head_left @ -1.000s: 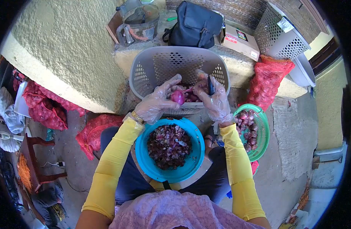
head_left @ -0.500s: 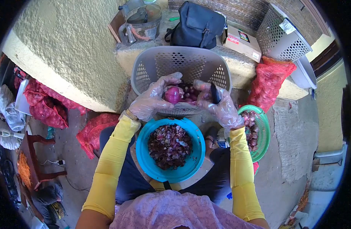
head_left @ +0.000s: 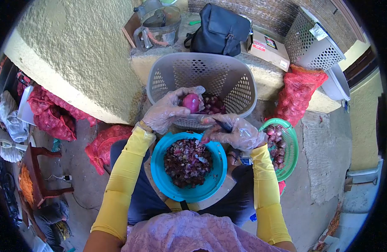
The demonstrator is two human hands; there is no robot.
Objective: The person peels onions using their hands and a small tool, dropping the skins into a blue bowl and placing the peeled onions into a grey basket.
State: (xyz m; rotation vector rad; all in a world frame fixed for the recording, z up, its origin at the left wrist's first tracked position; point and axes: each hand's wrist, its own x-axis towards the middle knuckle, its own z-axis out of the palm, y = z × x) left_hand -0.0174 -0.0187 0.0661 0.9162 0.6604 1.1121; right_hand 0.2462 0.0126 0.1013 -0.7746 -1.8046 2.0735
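Note:
My left hand [head_left: 165,110], in a clear plastic glove, grips a peeled red onion [head_left: 191,103] over the near edge of the grey perforated basket [head_left: 159,67]. More red onions [head_left: 213,104] lie inside that basket. My right hand [head_left: 239,133], gloved too, is closed around what looks like a black-handled knife [head_left: 223,125]; its blade cannot be made out. The right fingertips hang over the upper right rim of the blue basin [head_left: 220,168]. Dark onion skins [head_left: 187,161] cover the basin's bottom.
To the right, a green basket [head_left: 293,157] holds small onions. Red mesh sacks [head_left: 298,94] [head_left: 105,145] stand on both sides. Behind the grey basket, a black backpack [head_left: 220,29], a cardboard box [head_left: 268,48] and a clear bucket [head_left: 162,27] sit on a ledge.
My right hand has moved down and left, from beside the onion to above the basin's rim, the black handle turning with it. My left hand still holds the onion in nearly the same place.

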